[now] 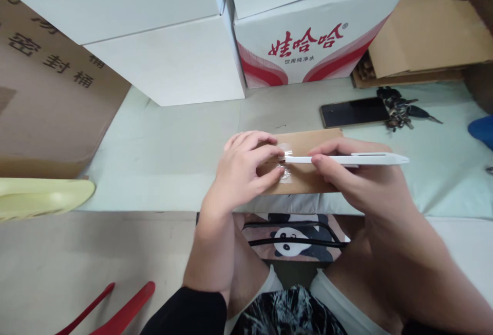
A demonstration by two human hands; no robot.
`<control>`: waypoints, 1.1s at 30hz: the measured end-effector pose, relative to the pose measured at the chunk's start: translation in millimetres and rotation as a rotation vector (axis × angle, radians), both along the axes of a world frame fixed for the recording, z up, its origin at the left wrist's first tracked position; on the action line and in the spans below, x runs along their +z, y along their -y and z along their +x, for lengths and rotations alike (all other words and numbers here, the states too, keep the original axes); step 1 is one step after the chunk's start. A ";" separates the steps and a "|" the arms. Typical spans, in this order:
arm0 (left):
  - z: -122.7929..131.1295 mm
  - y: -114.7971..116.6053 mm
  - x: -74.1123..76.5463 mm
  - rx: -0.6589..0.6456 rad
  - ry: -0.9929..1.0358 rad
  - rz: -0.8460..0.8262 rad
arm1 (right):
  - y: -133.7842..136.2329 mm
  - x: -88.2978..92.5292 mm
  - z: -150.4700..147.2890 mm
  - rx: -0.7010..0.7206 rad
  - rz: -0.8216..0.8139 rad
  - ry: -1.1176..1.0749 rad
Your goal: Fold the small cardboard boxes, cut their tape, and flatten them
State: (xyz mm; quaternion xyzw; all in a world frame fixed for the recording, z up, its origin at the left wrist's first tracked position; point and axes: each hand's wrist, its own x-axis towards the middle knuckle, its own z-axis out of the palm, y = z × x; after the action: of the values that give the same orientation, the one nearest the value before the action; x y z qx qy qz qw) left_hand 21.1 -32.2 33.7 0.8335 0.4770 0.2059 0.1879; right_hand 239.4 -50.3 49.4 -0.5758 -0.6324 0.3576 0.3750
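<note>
A small brown cardboard box (308,142) lies on the pale green tabletop, with clear tape (285,174) across its centre seam. My left hand (244,168) covers the box's left end and grips it, thumb and index finger on either side of the seam at the tape. In my right hand (358,170) is a slim white pen (370,159), pinched between thumb and fingers. It lies nearly level, its narrow tip touching or just above the tape between my left fingertips. I cannot tell whether the tip goes into the tape.
Behind the box lie a black phone (354,112) and a bunch of keys (402,109). White cartons (165,68), a red-and-white water carton (304,47) and folded cardboard (431,37) line the back. At left are a large brown carton (50,109) and a yellow-green plastic piece (46,196).
</note>
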 end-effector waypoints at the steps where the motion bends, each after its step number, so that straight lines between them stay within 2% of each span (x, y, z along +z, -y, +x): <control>1: 0.1 0.0 0.1 0.002 -0.002 0.000 | -0.1 0.1 0.0 0.002 0.000 0.002; 10: 0.3 -0.6 0.2 0.009 -0.013 -0.019 | -0.1 -1.9 2.2 -0.031 0.047 -0.006; 33: -0.3 -0.9 -0.1 0.000 0.007 0.000 | -0.1 -2.4 3.2 -0.102 0.046 -0.053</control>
State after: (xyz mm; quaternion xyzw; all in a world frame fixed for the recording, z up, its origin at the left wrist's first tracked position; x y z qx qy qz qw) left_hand 20.9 -31.3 33.6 0.8328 0.4765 0.2086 0.1896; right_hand 242.6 -50.2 47.0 -0.5887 -0.6002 0.3385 0.4227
